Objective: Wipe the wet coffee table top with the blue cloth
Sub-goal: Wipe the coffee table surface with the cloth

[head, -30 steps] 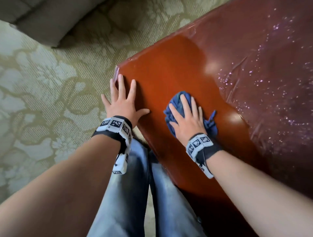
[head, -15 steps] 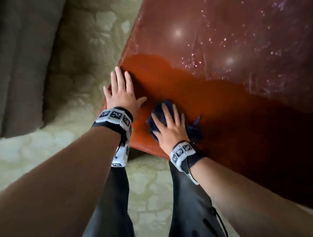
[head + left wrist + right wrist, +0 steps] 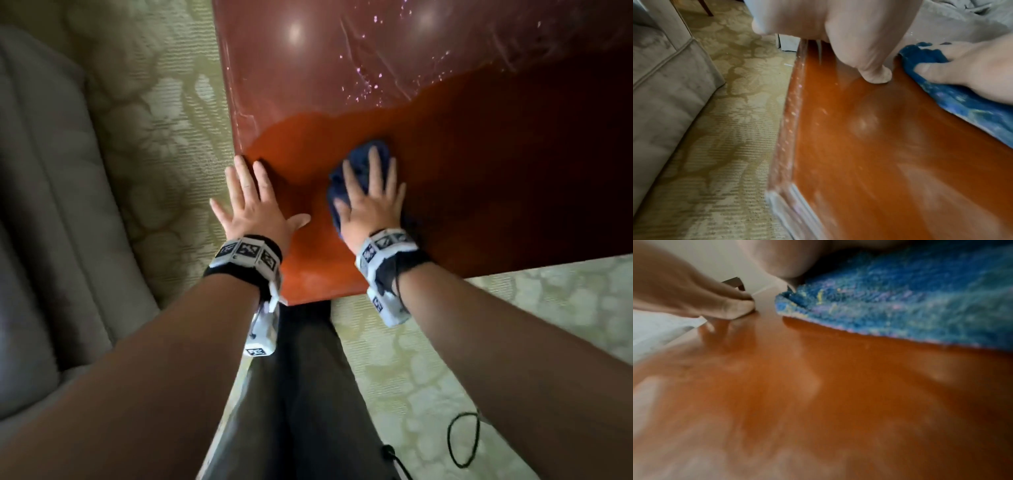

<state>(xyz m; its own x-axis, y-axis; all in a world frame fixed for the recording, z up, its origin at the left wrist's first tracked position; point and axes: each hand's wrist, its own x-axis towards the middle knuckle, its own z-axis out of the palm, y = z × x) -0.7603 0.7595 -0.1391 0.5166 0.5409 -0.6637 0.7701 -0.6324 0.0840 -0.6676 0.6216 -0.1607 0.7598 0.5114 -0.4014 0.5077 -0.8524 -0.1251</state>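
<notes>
- Head view: showed the right hand (image 3: pixel 371 202) laid flat, fingers straight and spread, on the bunched blue cloth (image 3: pixel 358 152) near the near left corner of the desk (image 3: pixel 479 192). Pinned the cloth by downward pressure only, with nothing curled round it.
- Showed also the left hand (image 3: pixel 251 205) spread flat on bare wood at the desk's left edge, just beside the cloth but apart from it. Held nothing, with the grip wide and idle as a brace.
- Looked dull orange around both hands, but gleamed farther off with a wet film (image 3: pixel 342 61) and scattered sparkles. Judged the wiping well short of done.
- Left wrist view: caught the left thumb planted on the desk top, with the cloth to its right under the other hand. Caught too some droplets (image 3: pixel 791 113) along the edge moulding, and a patterned carpet (image 3: pixel 725 129) and a grey sofa (image 3: pixel 663 89) beyond.
- Right wrist view: filled the upper right with looped blue terry lying flat against the wood, palm on top. Blurred too heavily for finer detail.
- Handling, as a judgement: soft, light and limp, and likely to roll or bunch under a push and to drag once soaked. Should glide easily on the glossy top. Best driven under a flat palm over its middle, fingertips near the leading edge. For lifting, best gathered by a thick fold.
</notes>
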